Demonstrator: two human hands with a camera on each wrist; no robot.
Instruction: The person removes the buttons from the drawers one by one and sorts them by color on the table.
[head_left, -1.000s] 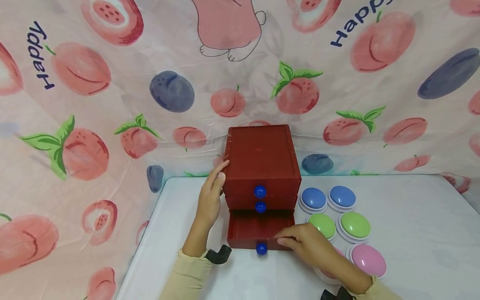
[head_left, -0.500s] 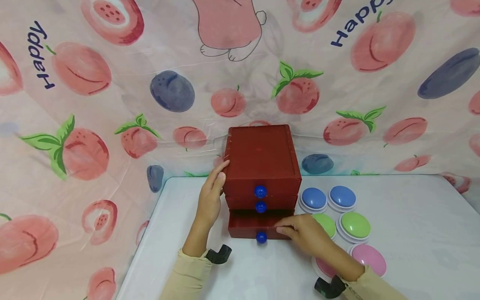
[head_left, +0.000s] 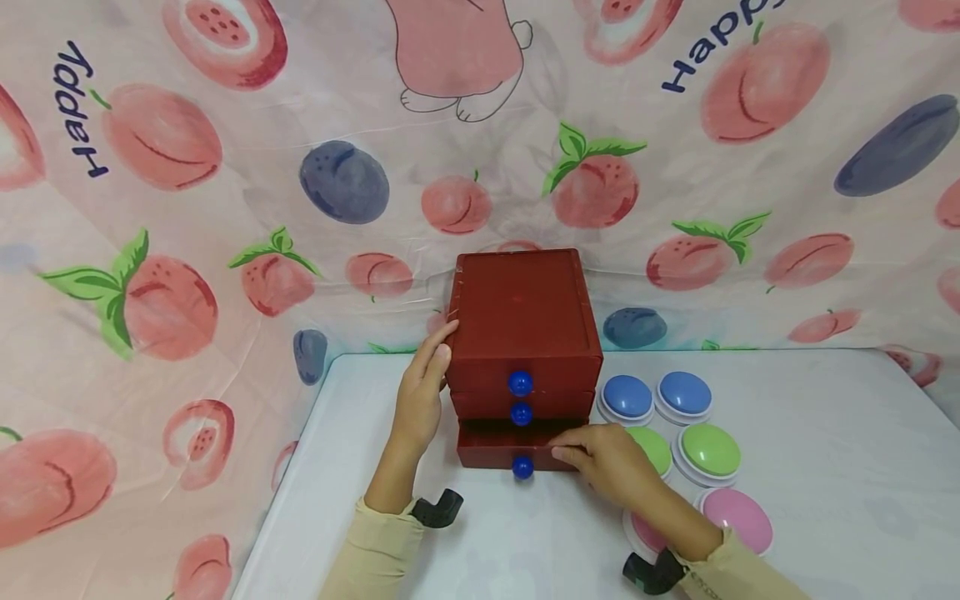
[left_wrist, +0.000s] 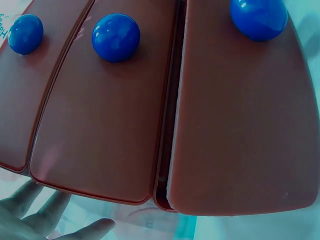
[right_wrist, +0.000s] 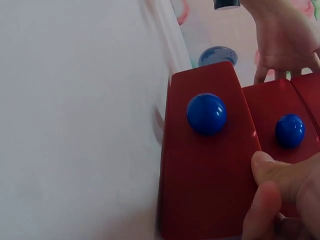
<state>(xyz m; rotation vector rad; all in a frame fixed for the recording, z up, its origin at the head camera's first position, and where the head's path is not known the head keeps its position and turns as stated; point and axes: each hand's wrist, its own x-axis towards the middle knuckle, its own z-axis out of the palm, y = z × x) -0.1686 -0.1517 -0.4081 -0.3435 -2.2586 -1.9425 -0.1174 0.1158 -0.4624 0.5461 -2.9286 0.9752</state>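
A dark red cabinet (head_left: 517, 308) with three stacked drawers stands on the table, each drawer fitted with a round blue knob. The bottom drawer (head_left: 483, 456) is pulled partly out; the upper two are in. My right hand (head_left: 611, 467) pinches the top edge of that bottom drawer's front, right of its knob (head_left: 522, 467). In the right wrist view the thumb (right_wrist: 265, 207) lies on the front panel. My left hand (head_left: 420, 400) rests along the cabinet's left side with fingers fairly straight. The left wrist view shows its fingers (left_wrist: 52, 212) beside the cabinet wall.
Right of the cabinet stand blue (head_left: 684, 392), green (head_left: 711, 450) and pink (head_left: 738, 518) round push buttons in pairs on white bases. My right forearm passes over part of a pink one. A fruit-print cloth (head_left: 525, 150) hangs behind the white table (head_left: 840, 467).
The bottom drawer has slid inward, away from me, with my right hand moving along on its edge. My left hand has stayed against the cabinet's side.
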